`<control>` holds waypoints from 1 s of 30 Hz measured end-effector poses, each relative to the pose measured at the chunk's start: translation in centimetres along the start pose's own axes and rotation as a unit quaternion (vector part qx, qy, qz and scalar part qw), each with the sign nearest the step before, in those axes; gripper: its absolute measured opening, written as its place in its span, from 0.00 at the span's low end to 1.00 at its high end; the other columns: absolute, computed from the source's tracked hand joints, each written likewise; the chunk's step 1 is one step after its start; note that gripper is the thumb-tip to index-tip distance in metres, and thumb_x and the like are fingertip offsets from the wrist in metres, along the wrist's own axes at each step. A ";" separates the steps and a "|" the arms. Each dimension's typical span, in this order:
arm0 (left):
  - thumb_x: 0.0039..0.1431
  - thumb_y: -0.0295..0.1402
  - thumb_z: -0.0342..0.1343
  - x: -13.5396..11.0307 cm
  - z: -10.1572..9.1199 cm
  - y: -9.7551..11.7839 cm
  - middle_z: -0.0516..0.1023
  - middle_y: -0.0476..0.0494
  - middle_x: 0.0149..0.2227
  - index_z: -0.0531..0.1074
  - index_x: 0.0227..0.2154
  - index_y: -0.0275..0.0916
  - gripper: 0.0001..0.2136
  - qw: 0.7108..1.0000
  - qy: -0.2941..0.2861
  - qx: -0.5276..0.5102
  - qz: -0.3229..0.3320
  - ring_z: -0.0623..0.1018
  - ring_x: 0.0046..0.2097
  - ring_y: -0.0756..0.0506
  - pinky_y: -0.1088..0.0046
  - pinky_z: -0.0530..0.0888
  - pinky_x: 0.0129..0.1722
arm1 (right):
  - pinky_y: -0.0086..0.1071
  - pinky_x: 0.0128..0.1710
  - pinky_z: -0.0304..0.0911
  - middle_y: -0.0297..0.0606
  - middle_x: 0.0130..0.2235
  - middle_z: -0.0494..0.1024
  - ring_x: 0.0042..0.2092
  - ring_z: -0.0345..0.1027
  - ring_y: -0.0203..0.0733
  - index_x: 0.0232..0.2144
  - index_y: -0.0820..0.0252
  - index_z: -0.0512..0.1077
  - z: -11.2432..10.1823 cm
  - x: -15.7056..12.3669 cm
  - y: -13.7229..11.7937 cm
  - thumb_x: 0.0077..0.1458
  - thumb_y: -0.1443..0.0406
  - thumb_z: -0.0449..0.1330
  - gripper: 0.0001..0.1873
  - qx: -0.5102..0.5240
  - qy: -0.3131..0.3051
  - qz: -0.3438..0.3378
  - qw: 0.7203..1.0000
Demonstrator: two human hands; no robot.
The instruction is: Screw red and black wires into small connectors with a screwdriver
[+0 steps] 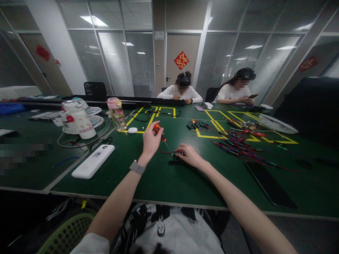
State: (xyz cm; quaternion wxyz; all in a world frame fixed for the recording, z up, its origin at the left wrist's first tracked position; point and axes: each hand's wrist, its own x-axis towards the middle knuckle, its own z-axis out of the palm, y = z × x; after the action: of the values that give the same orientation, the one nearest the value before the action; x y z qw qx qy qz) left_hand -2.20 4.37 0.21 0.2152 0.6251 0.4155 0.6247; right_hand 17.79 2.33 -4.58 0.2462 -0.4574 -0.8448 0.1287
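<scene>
Steady the tip at the small part

Your left hand (pixel 151 139) grasps the orange-handled screwdriver (pixel 164 139), which slants down toward the desk (pixel 159 183). At its tip, your right hand (pixel 189 155) seems to pinch a small dark part (pixel 173 154); its detail is too small to make out. A black strip (pixel 174 162) lies just below the tip.

For good control, you'd want the shaft in line with whatever it engages, light, even pressure, and your right fingertips out of the tip's path should it slip.

Beyond the screwdriver, the red diamond sign (pixel 181 60) on the door bears gold Chinese characters, apparently 招财进宝. Left of the screwdriver, the white device (pixel 93 161) carries a dark mark you can't read reliably, and the print on the white bottle (pixel 84 124) is too blurred.
</scene>
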 end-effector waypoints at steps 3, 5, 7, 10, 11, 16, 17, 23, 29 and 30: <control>0.58 0.33 0.56 0.0 -0.1 0.1 0.77 0.44 0.37 0.68 0.51 0.39 0.18 1.000 0.002 0.004 0.001 0.80 0.33 0.48 0.72 0.77 0.33 | 0.28 0.36 0.63 0.39 0.36 0.75 0.34 0.69 0.36 0.37 0.61 0.79 0.3 0.1 0.1 0.54 0.72 0.58 0.11 0.004 -0.005 -0.008 1.000; 0.58 0.33 0.56 0.0 -0.1 0.1 0.77 0.43 0.38 0.68 0.51 0.39 0.18 1.000 0.002 0.003 0.002 0.80 0.33 0.48 0.72 0.77 0.33 | 0.28 0.36 0.63 0.39 0.35 0.75 0.34 0.69 0.36 0.37 0.61 0.79 0.3 0.1 -0.1 0.54 0.73 0.58 0.11 0.003 -0.008 -0.019 1.000; 0.58 0.33 0.56 0.0 -0.1 0.0 0.77 0.43 0.39 0.68 0.51 0.39 0.18 1.000 0.003 0.003 0.005 0.80 0.33 0.48 0.72 0.77 0.33 | 0.28 0.37 0.63 0.39 0.34 0.76 0.34 0.69 0.37 0.36 0.61 0.79 0.3 0.0 -0.4 0.54 0.74 0.58 0.12 0.008 -0.015 -0.034 0.999; 0.58 0.33 0.57 0.0 0.0 -0.1 0.77 0.43 0.39 0.69 0.51 0.39 0.18 1.000 0.005 0.006 0.006 0.79 0.33 0.48 0.72 0.77 0.34 | 0.28 0.37 0.63 0.39 0.35 0.76 0.35 0.70 0.37 0.35 0.61 0.79 0.0 -0.2 -0.9 0.54 0.74 0.58 0.11 0.019 -0.035 -0.059 0.997; 0.58 0.33 0.57 0.0 0.0 -0.1 0.77 0.43 0.39 0.69 0.51 0.39 0.18 1.000 0.006 0.006 0.006 0.79 0.33 0.49 0.72 0.77 0.34 | 0.28 0.37 0.63 0.39 0.35 0.76 0.35 0.69 0.37 0.35 0.61 0.79 -0.2 -0.3 -1.1 0.55 0.73 0.58 0.10 0.023 -0.042 -0.065 0.997; 0.58 0.32 0.57 0.0 0.1 -0.2 0.77 0.43 0.39 0.69 0.51 0.39 0.18 1.000 0.008 0.006 0.007 0.79 0.32 0.49 0.72 0.77 0.33 | 0.28 0.33 0.63 0.39 0.35 0.75 0.33 0.69 0.37 0.38 0.61 0.79 -1.1 -0.7 -1.7 0.49 0.61 0.66 0.14 0.052 -0.084 -0.073 0.992; 0.58 0.32 0.57 0.0 0.1 -0.2 0.77 0.43 0.39 0.69 0.51 0.39 0.18 1.000 0.007 0.005 0.008 0.79 0.32 0.49 0.72 0.77 0.33 | 0.28 0.32 0.63 0.39 0.35 0.75 0.33 0.69 0.37 0.39 0.61 0.78 -1.2 -0.8 -1.6 0.47 0.61 0.68 0.16 0.059 -0.092 -0.070 0.992; 0.58 0.32 0.56 -0.1 0.0 -0.1 0.76 0.43 0.40 0.69 0.51 0.40 0.17 1.000 0.004 0.003 0.011 0.79 0.32 0.49 0.72 0.77 0.33 | 0.28 0.34 0.64 0.38 0.36 0.75 0.34 0.69 0.36 0.38 0.61 0.79 -0.8 -0.6 -1.4 0.45 0.69 0.67 0.14 0.076 -0.090 -0.036 0.992; 0.58 0.32 0.57 -0.2 0.2 0.1 0.76 0.44 0.39 0.69 0.51 0.39 0.17 1.000 0.003 0.001 0.014 0.79 0.32 0.50 0.73 0.77 0.34 | 0.27 0.31 0.62 0.36 0.32 0.73 0.30 0.66 0.34 0.33 0.62 0.79 0.1 0.0 -1.2 0.44 0.69 0.66 0.09 0.052 -0.039 0.021 0.998; 0.58 0.32 0.57 -0.2 0.2 0.2 0.76 0.44 0.39 0.69 0.51 0.39 0.17 1.000 0.003 0.000 0.013 0.79 0.32 0.49 0.73 0.77 0.33 | 0.27 0.31 0.62 0.36 0.32 0.73 0.30 0.66 0.34 0.32 0.62 0.79 0.2 0.1 -1.1 0.45 0.70 0.66 0.09 0.050 -0.033 0.028 0.998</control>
State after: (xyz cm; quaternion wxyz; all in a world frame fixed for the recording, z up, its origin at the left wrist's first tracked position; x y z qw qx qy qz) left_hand -1.96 4.13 0.17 0.2060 0.6288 0.4082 0.6289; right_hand 16.87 1.82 -4.22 0.2374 -0.4632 -0.8319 0.1926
